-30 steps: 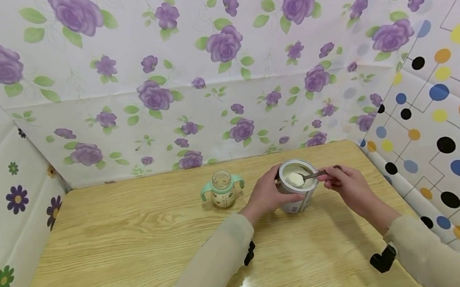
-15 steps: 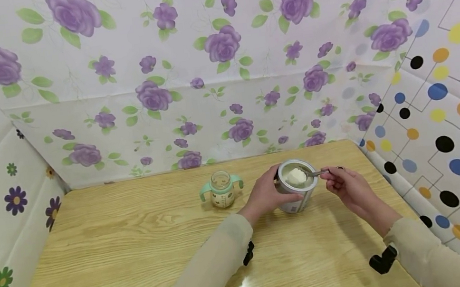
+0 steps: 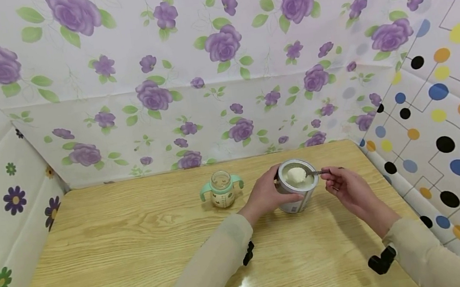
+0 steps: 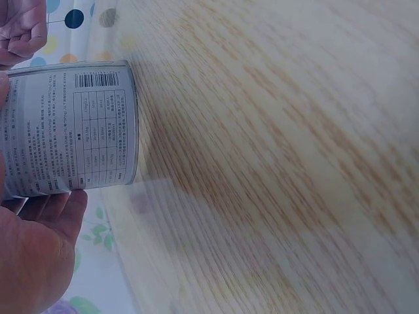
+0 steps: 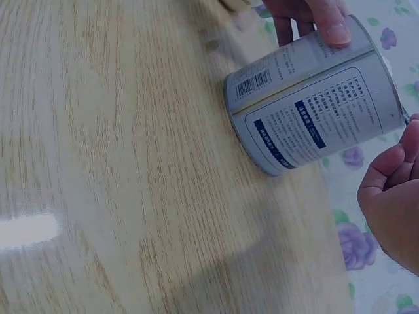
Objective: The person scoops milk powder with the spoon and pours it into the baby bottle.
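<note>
My left hand [image 3: 267, 191] grips a white, printed milk powder can [image 3: 294, 206] with a silver rim, fingers and thumb round its side. The can is open at the top and has pale powder inside. Between thumb and fingers, my right hand [image 3: 349, 188] pinches the handle of a metal spoon [image 3: 319, 172]. Its bowl, over the can's mouth, carries a rounded heap of powder [image 3: 296, 174]. Both wrist views show the can's label [image 4: 59, 131], and in the right wrist view the can [image 5: 314, 104] stands on the table; the spoon is mostly hidden there.
To the left of the can stands a lidless baby bottle [image 3: 224, 198] with two mint-green handles. Both stand toward the back of the wooden table [image 3: 131, 251]. Flower-printed sheeting [image 3: 187, 72] rises behind, and a dotted sheet [image 3: 443, 160] lines the right side.
The spoon's bowl has come up from deeper in the powder and now bears a rounded heap. My right hand shifted very slightly; the left hand, can and bottle have stayed in place.
</note>
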A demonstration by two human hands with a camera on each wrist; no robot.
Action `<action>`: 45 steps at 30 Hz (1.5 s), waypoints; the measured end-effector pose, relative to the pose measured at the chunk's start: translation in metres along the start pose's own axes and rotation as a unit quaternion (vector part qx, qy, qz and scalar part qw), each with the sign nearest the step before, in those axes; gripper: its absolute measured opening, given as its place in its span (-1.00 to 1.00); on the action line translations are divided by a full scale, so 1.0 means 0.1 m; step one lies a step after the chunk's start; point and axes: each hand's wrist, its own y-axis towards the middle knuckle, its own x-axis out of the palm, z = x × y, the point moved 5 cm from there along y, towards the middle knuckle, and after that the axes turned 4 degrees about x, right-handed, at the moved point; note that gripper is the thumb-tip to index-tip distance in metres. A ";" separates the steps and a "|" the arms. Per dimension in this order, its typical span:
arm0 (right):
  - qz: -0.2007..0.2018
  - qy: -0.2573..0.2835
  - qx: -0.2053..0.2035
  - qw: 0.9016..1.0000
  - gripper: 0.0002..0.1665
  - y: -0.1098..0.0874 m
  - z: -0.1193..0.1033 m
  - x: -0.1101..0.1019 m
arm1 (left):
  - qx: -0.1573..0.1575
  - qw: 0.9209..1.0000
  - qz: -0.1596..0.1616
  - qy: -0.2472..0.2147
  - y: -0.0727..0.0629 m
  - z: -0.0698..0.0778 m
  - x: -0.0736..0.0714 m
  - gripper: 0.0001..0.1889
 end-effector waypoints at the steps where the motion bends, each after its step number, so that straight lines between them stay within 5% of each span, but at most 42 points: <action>1: 0.002 -0.002 0.000 1.000 -0.61 0.00 0.00 0.00 | 0.001 1.000 0.000 0.000 0.00 0.00 0.00 0.04; 33: 0.010 -0.012 -0.020 1.000 -0.58 -0.02 0.02 -0.01 | 0.003 1.000 -0.001 -0.007 -0.01 0.00 -0.01 0.05; 45: 0.057 0.012 0.012 0.998 -0.58 0.02 0.01 -0.01 | 0.005 1.000 -0.002 0.007 0.00 -0.01 -0.01 0.03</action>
